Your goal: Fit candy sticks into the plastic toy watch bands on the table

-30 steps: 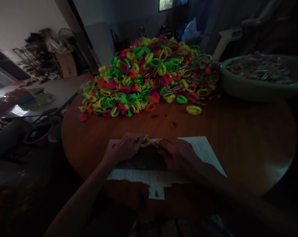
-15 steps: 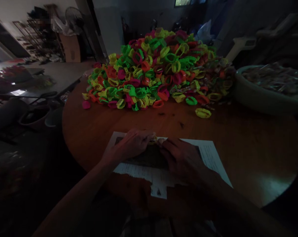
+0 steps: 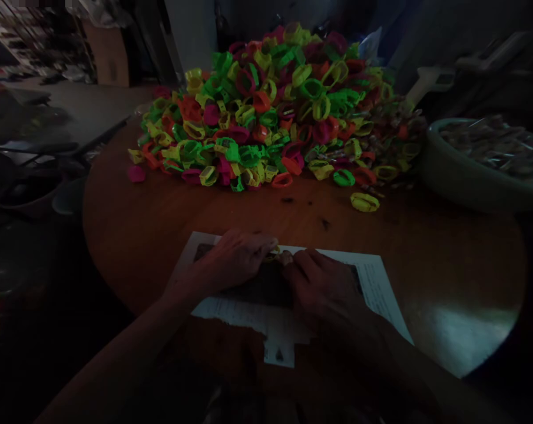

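My left hand is closed, its thumb and fingers pinching a small yellow plastic toy watch. From the other side my right hand closes on the same piece, fingers bent and thumb tip against it. Most of the toy watch is hidden by my fingers. Both hands rest above a dark flat pad, which lies on a printed paper sheet with a torn near edge. The dim light hides finer detail.
A large heap of neon toy watches covers the back of the round wooden table. One yellow toy watch lies apart in front. A green basin of small wrapped pieces stands at right. A pink piece lies at left.
The camera view has tilted down and shifted slightly. Both hands stay on the yellow toy watch, with only small finger movement.
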### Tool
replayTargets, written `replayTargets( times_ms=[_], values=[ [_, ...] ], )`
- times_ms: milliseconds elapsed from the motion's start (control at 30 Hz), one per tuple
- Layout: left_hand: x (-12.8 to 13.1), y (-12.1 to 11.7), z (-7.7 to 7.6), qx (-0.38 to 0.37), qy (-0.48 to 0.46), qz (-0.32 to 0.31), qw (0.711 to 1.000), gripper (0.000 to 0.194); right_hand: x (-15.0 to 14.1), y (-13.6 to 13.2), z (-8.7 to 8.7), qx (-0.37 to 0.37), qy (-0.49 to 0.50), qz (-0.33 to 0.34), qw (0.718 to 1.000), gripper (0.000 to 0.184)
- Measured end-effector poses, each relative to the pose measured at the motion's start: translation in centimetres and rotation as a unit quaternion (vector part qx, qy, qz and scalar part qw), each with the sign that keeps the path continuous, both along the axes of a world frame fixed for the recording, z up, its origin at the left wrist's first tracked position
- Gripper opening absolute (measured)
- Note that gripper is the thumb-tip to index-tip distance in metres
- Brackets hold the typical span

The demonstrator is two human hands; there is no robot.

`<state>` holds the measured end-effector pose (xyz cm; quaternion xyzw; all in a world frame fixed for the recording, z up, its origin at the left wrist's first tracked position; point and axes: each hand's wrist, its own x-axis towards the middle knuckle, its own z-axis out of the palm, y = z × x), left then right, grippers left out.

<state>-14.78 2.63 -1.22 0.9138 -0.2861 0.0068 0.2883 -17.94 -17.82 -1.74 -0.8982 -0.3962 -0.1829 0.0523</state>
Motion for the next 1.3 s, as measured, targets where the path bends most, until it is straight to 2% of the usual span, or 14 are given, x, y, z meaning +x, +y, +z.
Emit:
replayTargets(
  times_ms=[133,267,400,533,667,867,1067,1200,1300],
  values=[
    [0.0,0.1,-0.2,0.02,-0.011,0.005,1.0,0.027,-0.2,0.6,0.7,-0.053,-0.008,-0.005,0.999,0.017],
    [0.1,0.2,0.0,0.033,0.008,-0.009,0.999,0.027,-0.2,1.1,1.4,-0.068,0.025,-0.008,0.997,0.016],
    [0.1,0.3,0.1,0.022,0.01,-0.013,1.0,0.029,-0.1,1.1,2.0,-0.113,0.058,0.014,0.992,0.016],
    [0.0,0.6,0.2,-0.026,0.016,0.016,0.999,0.028,0.0,0.8,1.6,-0.104,0.05,0.011,0.993,0.014],
    [-0.3,0.8,0.5,0.0,0.035,0.044,0.998,0.03,0.2,0.6,0.9,-0.092,0.024,0.022,0.995,0.014],
    [-0.3,0.8,0.2,-0.003,0.035,0.029,0.999,0.031,0.4,1.0,1.4,-0.145,0.026,0.028,0.989,0.014],
    [-0.2,0.8,-0.8,0.015,0.006,0.035,0.999,0.031,0.3,1.8,1.9,-0.188,0.068,0.006,0.98,0.015],
    [-0.1,1.8,-1.3,0.045,-0.03,0.049,0.997,0.033,0.2,1.6,2.4,-0.142,0.121,-0.005,0.982,0.009],
    [-0.1,3.2,-1.3,0.028,-0.061,0.094,0.993,0.034,1.3,-0.4,2.8,-0.03,0.145,-0.041,0.988,0.016]
  ],
)
